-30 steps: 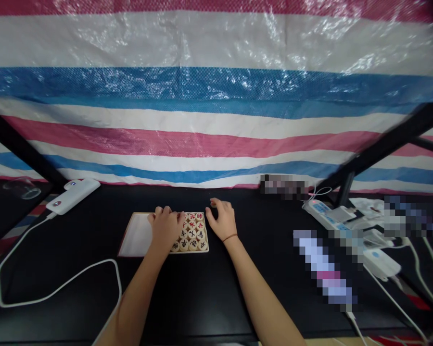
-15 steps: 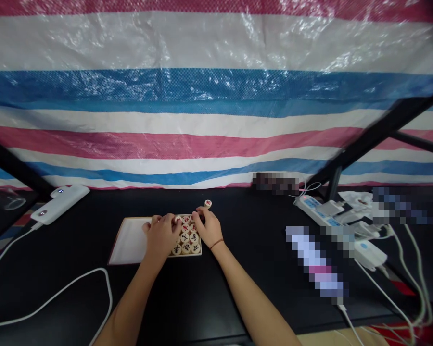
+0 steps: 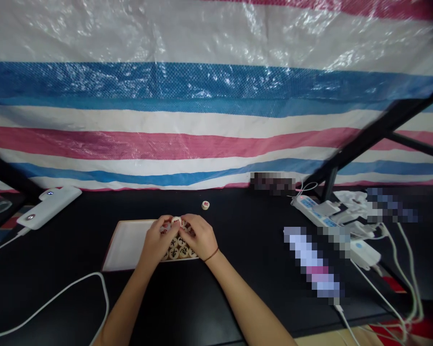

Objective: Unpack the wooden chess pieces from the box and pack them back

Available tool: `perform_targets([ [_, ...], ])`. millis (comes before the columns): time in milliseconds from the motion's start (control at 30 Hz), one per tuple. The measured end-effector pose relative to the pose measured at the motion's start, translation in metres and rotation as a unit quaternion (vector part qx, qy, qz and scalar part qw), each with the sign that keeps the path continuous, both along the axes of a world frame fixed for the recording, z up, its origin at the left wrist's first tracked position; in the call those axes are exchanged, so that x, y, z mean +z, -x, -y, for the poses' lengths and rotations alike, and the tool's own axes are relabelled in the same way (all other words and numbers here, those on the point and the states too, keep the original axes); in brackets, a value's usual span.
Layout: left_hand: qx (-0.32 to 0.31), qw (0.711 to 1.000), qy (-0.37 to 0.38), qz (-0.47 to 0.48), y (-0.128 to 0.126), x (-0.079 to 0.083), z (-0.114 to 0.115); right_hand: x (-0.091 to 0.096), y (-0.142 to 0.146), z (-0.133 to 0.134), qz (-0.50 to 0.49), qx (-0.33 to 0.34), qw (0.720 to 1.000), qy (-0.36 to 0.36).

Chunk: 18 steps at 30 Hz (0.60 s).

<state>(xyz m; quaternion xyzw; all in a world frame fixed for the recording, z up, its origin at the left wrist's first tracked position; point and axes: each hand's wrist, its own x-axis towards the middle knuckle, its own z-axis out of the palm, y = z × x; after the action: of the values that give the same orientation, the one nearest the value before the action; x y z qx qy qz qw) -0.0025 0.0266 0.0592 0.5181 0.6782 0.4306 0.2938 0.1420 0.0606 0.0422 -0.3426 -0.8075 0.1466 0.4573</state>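
Observation:
A xiangqi piece (image 3: 176,220) with a red character sits between the fingertips of both hands, raised at the back of an open box (image 3: 192,258). My left hand (image 3: 158,244) is closed on its left side, thumb in front. From the right, my right hand (image 3: 202,238) curls its fingers against the same piece, its thumb over the box. Rows of round pieces fill the box, the near ones with black characters (image 3: 173,253) and some farther ones red. My hands hide part of the box. Behind it, one red-lettered piece (image 3: 205,205) lies alone on the black table.
The white box lid (image 3: 128,245) lies left of the box. A white charger (image 3: 50,206) with a cable is at far left. On the right are a power strip (image 3: 319,214) with plugs and a blurred-out device (image 3: 312,262) on a cable. A striped sheet (image 3: 202,144) hangs behind.
My right hand has moved left, from the box's right back corner to the piece by my left fingers. That piece now shows raised between both hands. The view has shifted slightly.

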Motion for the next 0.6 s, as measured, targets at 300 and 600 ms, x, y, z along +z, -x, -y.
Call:
perform_targets([
  [300,0.046,0.996,-0.03,0.076,0.008,-0.004,-0.002,-0.015,-0.053,-0.041,-0.01,-0.211,0.977,0.034],
  [600,0.035,0.995,-0.07,0.057,0.014,-0.021,-0.008,-0.042,-0.077,-0.063,0.098,-0.271,0.948,0.135],
])
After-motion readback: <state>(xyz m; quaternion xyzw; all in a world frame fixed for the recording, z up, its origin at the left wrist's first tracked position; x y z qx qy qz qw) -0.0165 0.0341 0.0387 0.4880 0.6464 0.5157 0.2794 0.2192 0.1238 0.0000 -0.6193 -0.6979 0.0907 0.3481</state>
